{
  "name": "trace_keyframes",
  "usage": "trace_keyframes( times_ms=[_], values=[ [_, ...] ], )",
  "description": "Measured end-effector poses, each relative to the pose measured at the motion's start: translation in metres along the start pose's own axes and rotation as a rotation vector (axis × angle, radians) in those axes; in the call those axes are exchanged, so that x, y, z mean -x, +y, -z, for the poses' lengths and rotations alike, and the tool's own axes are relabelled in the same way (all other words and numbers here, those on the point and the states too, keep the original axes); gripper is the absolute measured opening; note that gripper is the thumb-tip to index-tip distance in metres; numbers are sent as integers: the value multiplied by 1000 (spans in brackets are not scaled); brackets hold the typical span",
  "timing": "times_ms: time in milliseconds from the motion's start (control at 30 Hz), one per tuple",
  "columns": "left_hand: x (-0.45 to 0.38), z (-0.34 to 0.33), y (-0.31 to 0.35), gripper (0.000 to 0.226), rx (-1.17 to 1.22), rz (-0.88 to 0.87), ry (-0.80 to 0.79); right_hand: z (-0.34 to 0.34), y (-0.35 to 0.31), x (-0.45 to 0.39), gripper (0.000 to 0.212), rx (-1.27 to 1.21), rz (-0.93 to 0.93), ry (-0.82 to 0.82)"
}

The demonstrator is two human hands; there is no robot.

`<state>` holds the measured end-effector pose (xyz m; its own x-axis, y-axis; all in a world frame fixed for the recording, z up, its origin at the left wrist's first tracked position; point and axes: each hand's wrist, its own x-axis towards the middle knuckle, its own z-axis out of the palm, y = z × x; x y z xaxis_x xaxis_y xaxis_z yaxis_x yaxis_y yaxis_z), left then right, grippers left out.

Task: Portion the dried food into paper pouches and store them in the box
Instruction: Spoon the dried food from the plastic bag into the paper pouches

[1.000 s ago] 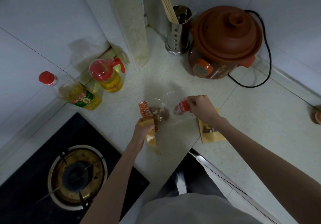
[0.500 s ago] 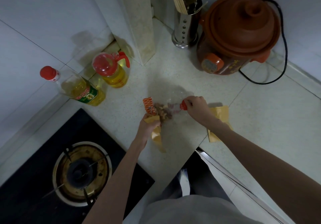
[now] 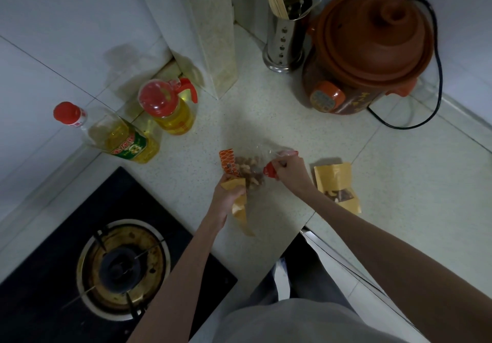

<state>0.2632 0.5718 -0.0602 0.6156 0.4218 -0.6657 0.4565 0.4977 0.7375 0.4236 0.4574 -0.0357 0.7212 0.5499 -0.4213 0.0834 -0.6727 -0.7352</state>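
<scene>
Since the earlier frames the right hand (image 3: 291,176) has drawn back toward the left hand (image 3: 227,196), uncovering the filled pouch (image 3: 336,187) that its wrist had hidden, while the plastic bag (image 3: 251,168) has tipped closer over the open pouch.

Fingers of the right hand curl round the red-printed end of the clear plastic bag, pinching it just above the counter (image 3: 266,108). Fingers of the left hand are curled round the mouth of a tan paper pouch (image 3: 239,204), whose lower end hangs down toward the near edge of the counter. Dried food (image 3: 249,173), brown and pale pieces, sits in the low part of the bag, right at the pouch mouth; whether any is falling in cannot be told. An orange patterned panel of the bag stands up on the left side.

Right of the right hand lies the filled pouch, flat on the counter, with dried pieces showing through its window.

Farther out, two oil bottles (image 3: 149,132) stand at the left by the wall. A steel chopstick holder (image 3: 286,28) and a brown clay cooker (image 3: 372,47) stand at the far side, touching or nearly so. A gas burner (image 3: 122,268) lies at the near left.
</scene>
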Motion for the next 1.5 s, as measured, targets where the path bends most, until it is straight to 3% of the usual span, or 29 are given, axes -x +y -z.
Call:
trace_keyframes(
  times_ms=[133,267,533,667,967,1167,1367,1500],
  values=[
    [-1,3,1,37,15,11,-30,-6,9,-2,21,-343,-292,6],
    [-1,3,2,34,18,7,-44,-15,10,-2,20,-523,-409,27],
    [-2,7,9,41,45,37,3,-8,11,-2,14,-700,-447,14],
    [-4,8,12,42,49,81,67,-3,11,-2,25,-735,-455,50],
    [-4,9,14,43,34,98,72,12,18,0,11,-800,-474,64],
    [-4,7,17,47,16,115,73,18,23,4,15,-845,-508,59],
    [-6,6,17,29,53,112,115,18,19,1,17,-864,-529,69],
    [-5,7,19,31,76,120,118,22,25,0,10,-806,-536,70]
  ],
)
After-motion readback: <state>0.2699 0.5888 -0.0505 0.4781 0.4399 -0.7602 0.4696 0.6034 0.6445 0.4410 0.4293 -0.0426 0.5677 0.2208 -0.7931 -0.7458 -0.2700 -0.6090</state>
